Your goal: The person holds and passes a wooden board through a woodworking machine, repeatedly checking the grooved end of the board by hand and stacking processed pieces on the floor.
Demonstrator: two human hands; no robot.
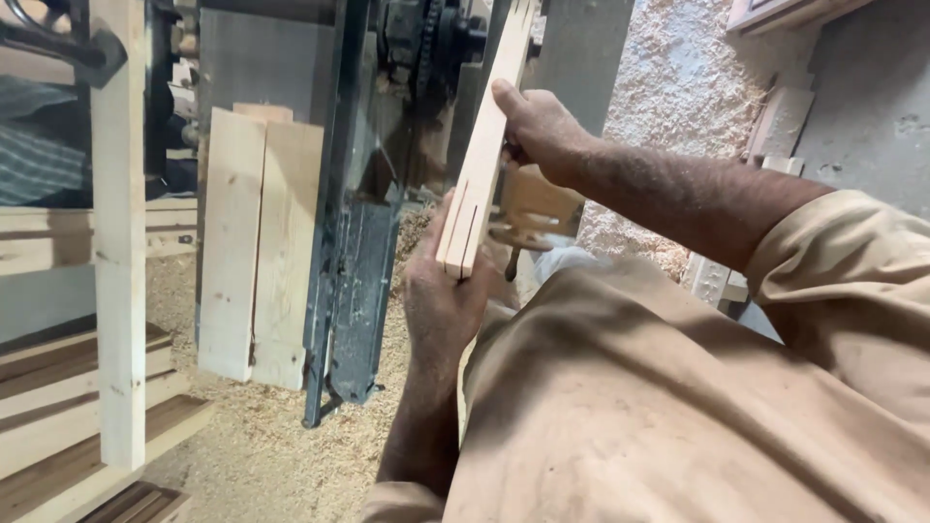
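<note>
I hold a long pale wooden strip [484,145] with slots cut into its near end, tilted up toward a dark machine [426,58]. My left hand [441,295] grips the strip's near, slotted end from below. My right hand [538,131] clasps the strip higher up, near its middle, thumb over the edge. Both arms wear dusty tan sleeves. The strip's far end reaches the top of the frame beside the machine's gear.
Pale planks [257,242] lie on the dark machine table [354,291]. A pale upright board [121,232] stands at the left, with stacked planks [58,407] beneath. Sawdust [281,446] covers the floor and heaps at the back right [678,87].
</note>
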